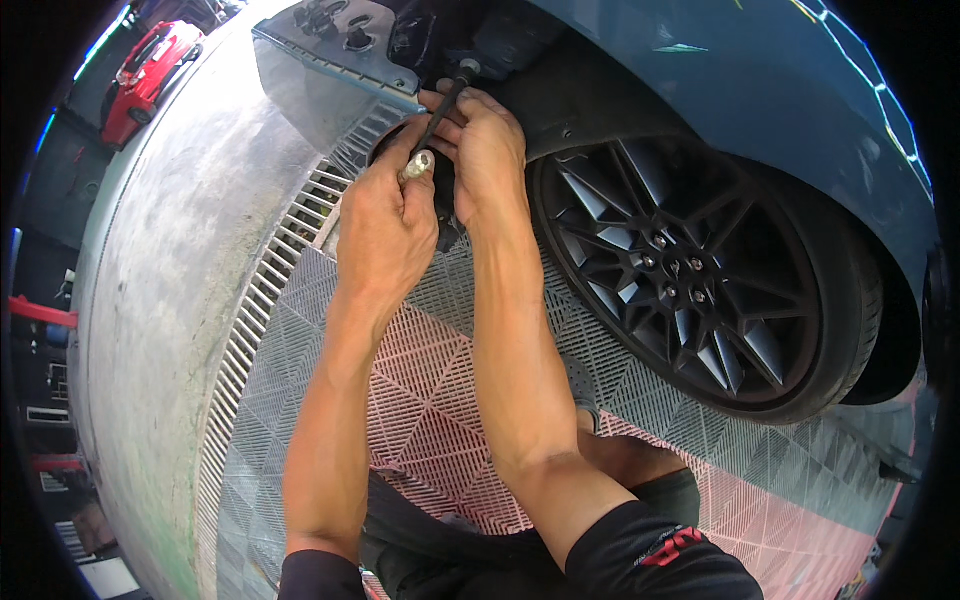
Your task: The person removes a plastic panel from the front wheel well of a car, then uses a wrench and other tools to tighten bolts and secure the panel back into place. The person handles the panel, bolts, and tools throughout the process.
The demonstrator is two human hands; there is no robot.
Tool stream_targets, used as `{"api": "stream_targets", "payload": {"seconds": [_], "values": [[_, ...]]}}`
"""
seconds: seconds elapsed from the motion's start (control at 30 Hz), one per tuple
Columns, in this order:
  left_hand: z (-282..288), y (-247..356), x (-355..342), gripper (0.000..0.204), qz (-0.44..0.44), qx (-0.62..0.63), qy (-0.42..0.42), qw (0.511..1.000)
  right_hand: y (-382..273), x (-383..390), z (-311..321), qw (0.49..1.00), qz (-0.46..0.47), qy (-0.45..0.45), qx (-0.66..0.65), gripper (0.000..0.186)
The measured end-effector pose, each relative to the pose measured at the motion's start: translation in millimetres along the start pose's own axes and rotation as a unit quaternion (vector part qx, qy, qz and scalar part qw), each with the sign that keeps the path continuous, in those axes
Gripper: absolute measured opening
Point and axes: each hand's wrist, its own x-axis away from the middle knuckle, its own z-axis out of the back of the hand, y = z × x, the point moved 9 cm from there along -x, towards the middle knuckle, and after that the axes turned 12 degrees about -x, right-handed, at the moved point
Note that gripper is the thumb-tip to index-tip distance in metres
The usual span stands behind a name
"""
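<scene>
My left hand [388,215] is closed around the silver lower end of a long, dark metal tool [441,125]. The tool slants up to the underside of the blue-grey car body [760,70], where its tip meets a round light fitting [469,68] beside a grey panel with holes [350,45]. My right hand [485,150] is curled at the upper part of the tool shaft, its fingertips partly hidden behind it. Both hands are just in front of the black wheel-arch liner [555,100]. A dark part behind my hands is mostly hidden.
A black spoked wheel [675,270] stands at the right. Below lie grey and pink grid floor tiles [420,380], beside a slatted drain grate [258,318] and pale concrete [170,330]. A red car [150,75] and a red metal arm [45,312] are at the far left.
</scene>
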Motion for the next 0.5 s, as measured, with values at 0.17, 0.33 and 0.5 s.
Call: {"api": "stream_targets", "payload": {"seconds": [0.17,0.33,0.5], "values": [[2,16,-1,0.043,-0.132,-0.058,0.06,0.988,-2,-5,2,0.999,-0.003,-0.01,-0.039,0.035],[-9,30,1,0.042,-0.199,-0.213,0.078,0.953,3,-16,6,0.997,-0.021,-0.008,-0.071,0.038],[16,-27,50,0.038,-0.05,0.026,0.081,0.995,27,-22,3,0.999,-0.011,-0.017,0.04,0.031]]}}
